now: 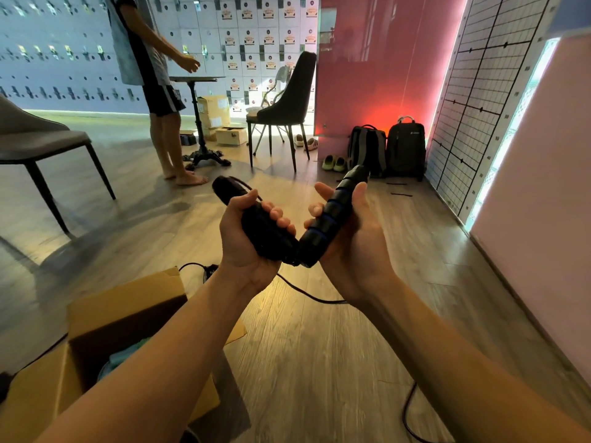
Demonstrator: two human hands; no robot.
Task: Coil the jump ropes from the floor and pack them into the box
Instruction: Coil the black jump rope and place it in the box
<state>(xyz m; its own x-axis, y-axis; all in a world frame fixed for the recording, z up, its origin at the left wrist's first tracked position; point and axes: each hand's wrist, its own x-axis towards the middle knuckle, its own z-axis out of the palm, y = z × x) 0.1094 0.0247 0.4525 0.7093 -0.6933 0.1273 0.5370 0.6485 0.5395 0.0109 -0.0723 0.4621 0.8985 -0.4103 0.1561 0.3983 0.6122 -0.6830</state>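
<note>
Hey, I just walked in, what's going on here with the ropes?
The person's left hand grips one black padded jump-rope handle, and the right hand holds a black foam handle with blue rings. The thin black cord trails on the wooden floor, not yet coiled. The open brown cardboard box sits at lower left. Another person stands in the background.

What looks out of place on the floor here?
The black cord lies loose and uncoiled across the floor, while the left hand grips a black handle and the right hand holds a blue-ringed handle. Nothing looks spilled.
</note>
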